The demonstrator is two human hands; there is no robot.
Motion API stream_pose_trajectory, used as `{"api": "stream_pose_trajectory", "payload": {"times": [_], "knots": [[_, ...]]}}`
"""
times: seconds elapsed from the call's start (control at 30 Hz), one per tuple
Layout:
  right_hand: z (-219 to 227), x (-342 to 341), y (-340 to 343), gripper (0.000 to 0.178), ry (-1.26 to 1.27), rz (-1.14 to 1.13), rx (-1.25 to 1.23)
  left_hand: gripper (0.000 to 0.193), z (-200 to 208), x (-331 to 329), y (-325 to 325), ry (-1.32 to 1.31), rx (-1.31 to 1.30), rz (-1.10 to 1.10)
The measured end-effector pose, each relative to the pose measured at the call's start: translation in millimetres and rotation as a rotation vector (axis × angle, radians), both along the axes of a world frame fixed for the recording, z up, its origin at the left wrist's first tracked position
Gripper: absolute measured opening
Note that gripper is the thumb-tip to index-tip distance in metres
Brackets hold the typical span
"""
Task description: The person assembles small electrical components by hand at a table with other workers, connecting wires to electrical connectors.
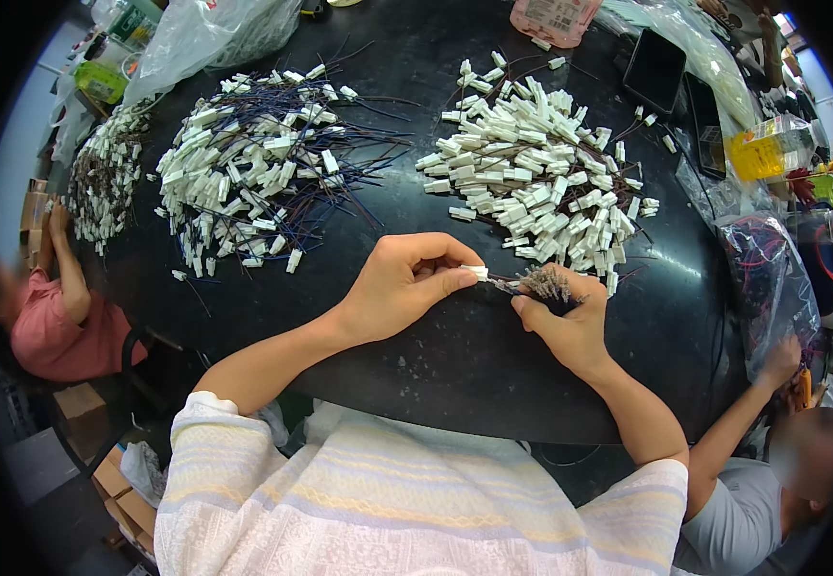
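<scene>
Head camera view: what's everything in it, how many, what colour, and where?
table: one, black, beneath the hands
connector piles: three, white with dark wires, right, centre-left, far left
phone-like devices: two, dark, upper right
packet: one, pink, top edge
bottle: one, yellow, right
plastic bags: several, clear, top left and right
boxes: several, brown, lower left
co-workers: at least two, pink-clad at left, grey-clad lower right
edge clutter: uncountable, mixed, both sides
patterned top: one, pale, bottom
left hand: one, bare, centre, pinching a white connector
right hand: one, bare, right of centre, gripping a dark wire bundle
</scene>
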State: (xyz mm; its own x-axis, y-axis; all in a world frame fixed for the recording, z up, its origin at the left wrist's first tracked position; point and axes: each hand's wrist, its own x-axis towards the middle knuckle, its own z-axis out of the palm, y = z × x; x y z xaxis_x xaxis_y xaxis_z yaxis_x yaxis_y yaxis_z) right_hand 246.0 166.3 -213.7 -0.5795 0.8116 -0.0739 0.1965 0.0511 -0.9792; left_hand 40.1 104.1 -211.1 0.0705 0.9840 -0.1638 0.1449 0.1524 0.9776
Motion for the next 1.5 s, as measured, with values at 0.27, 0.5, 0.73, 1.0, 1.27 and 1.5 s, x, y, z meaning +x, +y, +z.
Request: {"api": "stream_pose_trajectory", "payload": {"times": [0.27, 0.5, 0.73, 1.0, 1.27, 1.5], "knots": [[2, 0, 0, 0.009, -0.004, 0.017, 0.042, 0.014, 2, 3, -1, -0.023, -0.002, -0.021], [-4, 1, 0, 0.009, 0.092, 0.021, -0.011, 0.014, 1, 6, -2, -0.030, 0.022, -0.026], [-4, 1, -1, 0.009, 0.041, -0.012, -0.023, 0.011, -3, 14, -1, -0.004, 0.076, -0.018], [-2, -1, -1, 0.004, 0.046, 0.077, 0.046, 0.014, -9, 17, 3, 0.050, 0.194, 0.003], [-3, -3, 0, 0.005, 0.132, 0.038, -0.123, 0.019, -19, -8, 29, 0.807, 0.702, 0.158], [2, -6, 0, 0.004, 0.088, -0.057, -0.098, 0.012, -2, -1, 9, -0.027, 0.100, 0.078]]}}
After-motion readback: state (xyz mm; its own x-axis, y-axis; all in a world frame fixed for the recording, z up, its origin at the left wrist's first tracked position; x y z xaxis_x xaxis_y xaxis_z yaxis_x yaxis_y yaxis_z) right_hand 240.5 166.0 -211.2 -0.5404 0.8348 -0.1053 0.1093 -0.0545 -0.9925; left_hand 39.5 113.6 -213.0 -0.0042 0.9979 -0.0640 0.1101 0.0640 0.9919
